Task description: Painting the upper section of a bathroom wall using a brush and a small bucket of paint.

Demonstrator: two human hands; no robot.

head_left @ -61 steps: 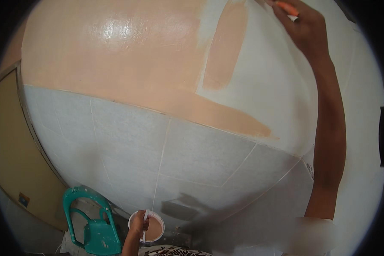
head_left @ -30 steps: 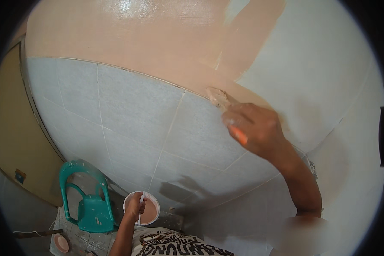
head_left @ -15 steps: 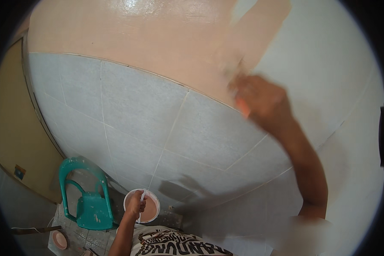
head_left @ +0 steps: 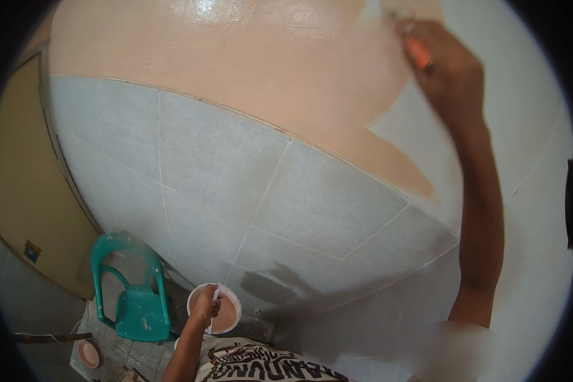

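Observation:
High on the right, my right hand [head_left: 451, 71] is closed around the orange handle of a paintbrush [head_left: 419, 55]. Its pale bristles, slightly blurred, are at the wall near the top of the view. Wet-looking peach paint [head_left: 248, 76] covers much of the upper wall, with a ragged edge against the white wall [head_left: 522, 108] to its right. Down by my waist, my left hand [head_left: 205, 304] grips the white handle of a paint bucket [head_left: 237, 305]. The round white bucket holds peach paint.
Grey-blue wall tiles [head_left: 210, 165] lie below the painted band, bordered by a thin trim. A paint-spattered green plastic chair [head_left: 139, 312] stands at lower left, beside a yellowish door [head_left: 19, 178]. A small peach-coated bowl [head_left: 88, 354] rests near it. Something dark [head_left: 572, 204] is at the right rim.
My right hand and the paintbrush have moved up and slightly right from near the tile trim. A peach stroke along the trim, formerly behind that hand, now shows. The left hand stays put.

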